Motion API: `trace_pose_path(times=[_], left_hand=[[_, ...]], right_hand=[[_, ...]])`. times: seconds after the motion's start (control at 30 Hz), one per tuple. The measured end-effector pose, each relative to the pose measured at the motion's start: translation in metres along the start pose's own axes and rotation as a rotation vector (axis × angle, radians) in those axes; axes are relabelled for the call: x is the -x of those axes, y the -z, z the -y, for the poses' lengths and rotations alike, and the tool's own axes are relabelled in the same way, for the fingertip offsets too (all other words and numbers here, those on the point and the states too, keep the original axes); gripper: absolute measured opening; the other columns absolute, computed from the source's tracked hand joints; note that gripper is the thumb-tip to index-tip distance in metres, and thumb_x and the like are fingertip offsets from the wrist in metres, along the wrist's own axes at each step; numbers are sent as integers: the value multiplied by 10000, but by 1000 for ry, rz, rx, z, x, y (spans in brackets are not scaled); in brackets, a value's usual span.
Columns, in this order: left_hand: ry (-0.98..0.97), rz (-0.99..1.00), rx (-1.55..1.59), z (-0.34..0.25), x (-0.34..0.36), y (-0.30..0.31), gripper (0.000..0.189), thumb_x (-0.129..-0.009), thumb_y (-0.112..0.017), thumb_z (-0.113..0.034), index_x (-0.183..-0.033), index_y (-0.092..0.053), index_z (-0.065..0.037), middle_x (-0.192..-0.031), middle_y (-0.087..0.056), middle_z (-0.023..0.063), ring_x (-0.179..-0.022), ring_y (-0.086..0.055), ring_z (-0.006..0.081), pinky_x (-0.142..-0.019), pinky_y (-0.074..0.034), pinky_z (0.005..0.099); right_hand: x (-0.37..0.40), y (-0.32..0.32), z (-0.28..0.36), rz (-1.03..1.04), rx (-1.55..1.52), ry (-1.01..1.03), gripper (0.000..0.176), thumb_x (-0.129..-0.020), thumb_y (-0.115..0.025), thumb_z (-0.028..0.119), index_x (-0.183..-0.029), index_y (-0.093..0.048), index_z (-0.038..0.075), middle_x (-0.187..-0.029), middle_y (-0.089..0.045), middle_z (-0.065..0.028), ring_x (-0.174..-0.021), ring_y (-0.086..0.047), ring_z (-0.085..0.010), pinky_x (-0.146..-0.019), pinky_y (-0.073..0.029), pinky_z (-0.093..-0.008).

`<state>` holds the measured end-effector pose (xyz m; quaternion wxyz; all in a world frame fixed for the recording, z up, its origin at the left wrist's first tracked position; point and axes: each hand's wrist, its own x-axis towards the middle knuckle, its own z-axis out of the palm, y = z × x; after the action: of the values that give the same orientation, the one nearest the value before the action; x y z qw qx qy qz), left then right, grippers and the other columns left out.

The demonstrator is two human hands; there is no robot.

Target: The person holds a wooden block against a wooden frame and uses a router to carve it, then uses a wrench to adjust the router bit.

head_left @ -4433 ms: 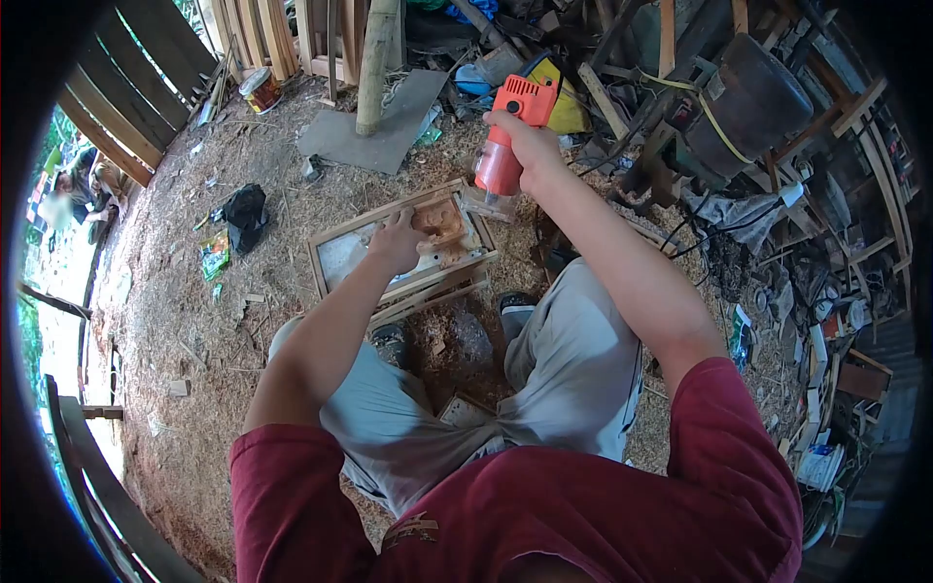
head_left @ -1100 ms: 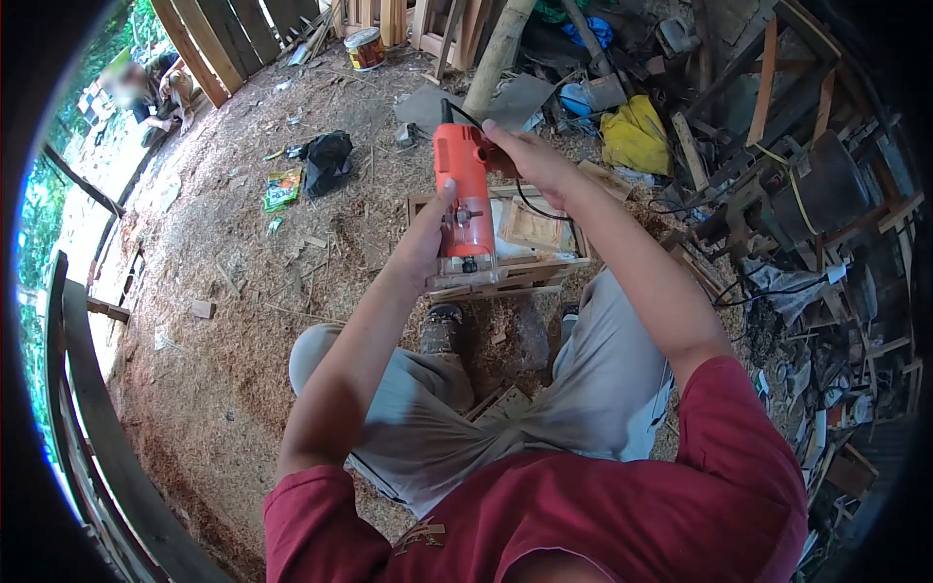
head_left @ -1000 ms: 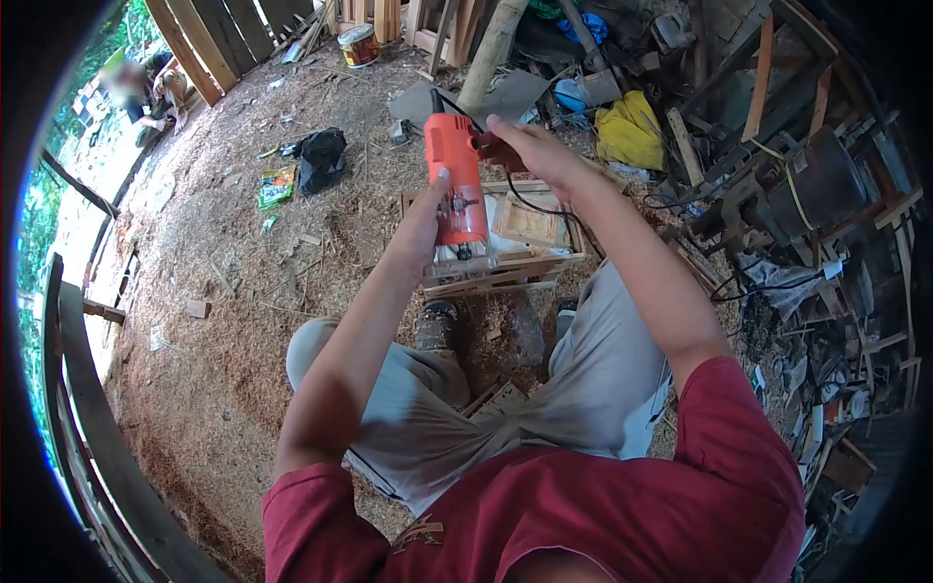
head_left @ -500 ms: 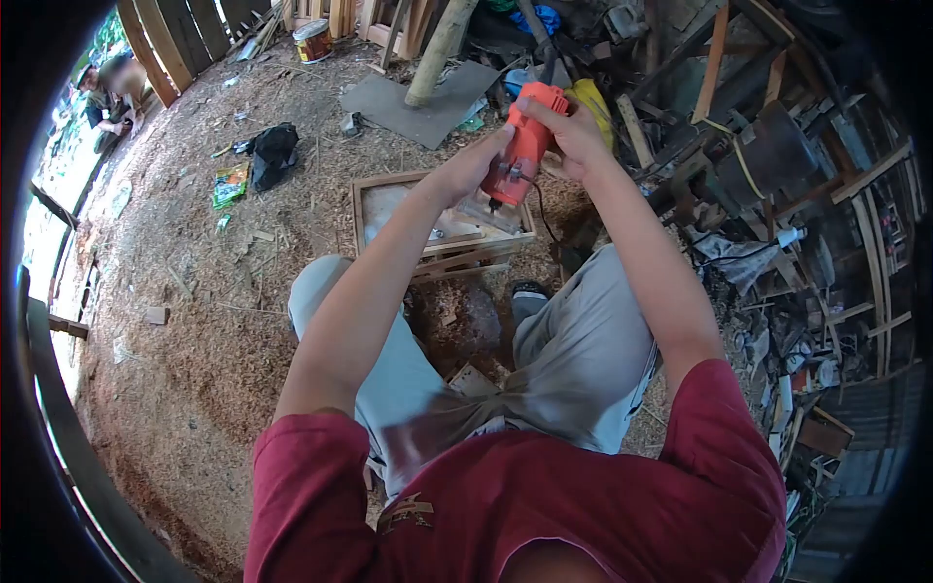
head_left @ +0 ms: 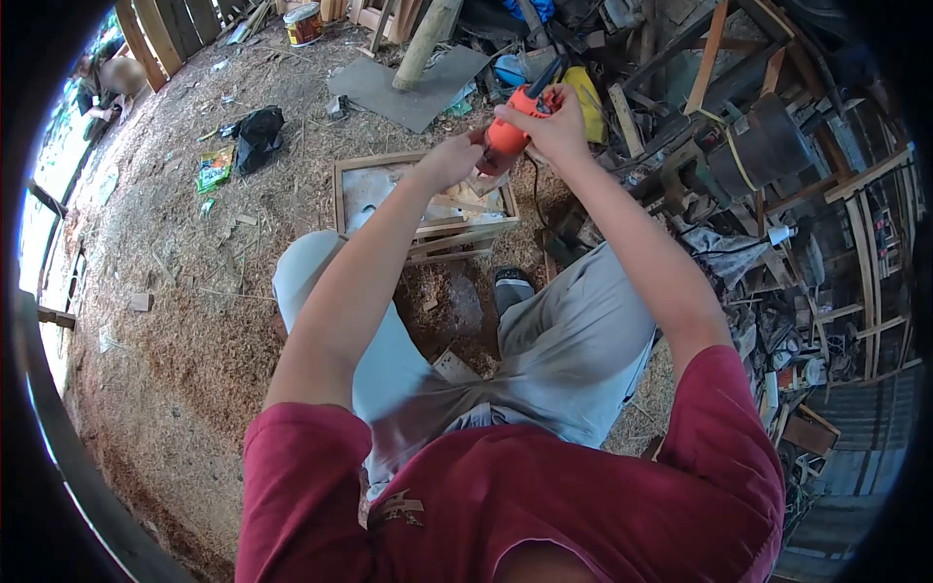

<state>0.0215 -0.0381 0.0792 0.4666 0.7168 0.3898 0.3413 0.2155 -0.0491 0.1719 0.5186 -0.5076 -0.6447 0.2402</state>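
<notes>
An orange-red power tool [head_left: 507, 134] is held up over the right part of a wooden-framed tray [head_left: 339, 199]. My right hand [head_left: 559, 124] wraps round the tool's upper end, near its dark cord. At the tool's lower left side is my left hand [head_left: 452, 160], its fingers closed against the tool; the fingertips are partly hidden. The tool now tilts so that its rounded body faces me, and its lower tip is hard to make out. Inside the tray lie a pale sheet and small pieces of wood.
Shavings cover the ground [head_left: 194, 360]. A black bag [head_left: 259, 136] and a green packet [head_left: 215, 168] lie to the left, a bucket [head_left: 303, 24] farther back. Scrap wood and a dark metal cylinder [head_left: 768, 146] crowd the right. Another person [head_left: 107, 92] is at the far left.
Both hands have moved slightly left with the tool, which has tilted so its lower end shows less. The view has shifted a little.
</notes>
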Motion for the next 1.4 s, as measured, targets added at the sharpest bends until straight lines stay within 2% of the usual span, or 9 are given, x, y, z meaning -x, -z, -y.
trace_pose_path(times=[0.07, 0.1, 0.17, 0.23, 0.43, 0.53, 0.77, 1.27, 1.4], left_hand=[[-14, -117, -88, 21, 16, -23, 541, -952, -436, -173, -1488, -479, -115, -1194, -689, 242, -1145, -658, 361, -1015, -470, 428], [47, -128, -196, -15, 39, -21, 610, -917, -452, -125, -1526, -428, -162, -1230, -663, 275, -1193, -622, 411, -1010, -472, 455], [183, 25, -396, -14, 41, -16, 602, -986, -424, -212, -1580, -334, -176, -1250, -658, 262, -1188, -627, 407, -1019, -467, 464], [105, -39, -483, 17, 40, -15, 679, -976, -480, -264, -1617, -267, -193, -1175, -681, 261, -1100, -658, 418, -979, -492, 476], [244, 62, -506, 12, 27, -15, 842, -794, -606, -141, -1582, -310, -120, -1179, -677, 273, -1101, -659, 421, -976, -521, 485], [259, 17, -534, 14, 24, -19, 817, -764, -644, -177, -1534, -389, -74, -1134, -681, 290, -1075, -665, 433, -937, -537, 480], [273, -61, -557, 46, 3, -24, 418, -963, -525, -209, -1356, -630, -110, -1104, -697, 276, -1080, -666, 413, -924, -526, 483], [259, -89, -556, 25, 10, -22, 448, -945, -499, -158, -1380, -603, -136, -1173, -689, 248, -1132, -647, 403, -971, -513, 463], [167, -30, -508, 38, 4, -18, 513, -877, -588, -208, -1374, -569, -83, -1156, -690, 259, -1094, -661, 412, -957, -521, 467]], right_hand=[[9, -3, -2, 0, 126, 55, 825, -580, -998, 435, -1067, -474, 24, -931, -590, -55, -840, -600, -177, -776, -537, -331], [11, -6, -1, 14, 124, 17, 806, -568, -996, 441, -1037, -478, 40, -912, -584, -64, -826, -594, -187, -775, -534, -335], [12, -10, -2, 21, 203, 48, 769, -587, -997, 415, -1022, -479, 49, -917, -583, -46, -828, -583, -153, -775, -530, -319], [9, -16, -12, 41, 227, 57, 764, -601, -987, 433, -1033, -486, 50, -904, -591, -41, -830, -590, -144, -775, -531, -322], [8, -25, -27, 23, 265, 95, 810, -587, -981, 482, -1064, -490, 50, -920, -592, -61, -825, -603, -173, -766, -532, -335], [9, -25, -31, 28, 308, 106, 840, -582, -979, 501, -1084, -486, 42, -932, -572, -69, -834, -600, -181, -763, -531, -343], [9, -21, -49, 18, 241, 106, 844, -590, -978, 499, -1083, -471, 38, -942, -547, -67, -847, -576, -176, -766, -525, -339], [12, -24, -51, 45, 246, 91, 836, -588, -974, 504, -1072, -467, 48, -933, -564, -75, -841, -593, -204, -768, -526, -348], [11, -24, -49, 56, 285, 110, 848, -588, -967, 518, -1082, -467, 42, -942, -597, -114, -842, -637, -249, -758, -540, -376]])
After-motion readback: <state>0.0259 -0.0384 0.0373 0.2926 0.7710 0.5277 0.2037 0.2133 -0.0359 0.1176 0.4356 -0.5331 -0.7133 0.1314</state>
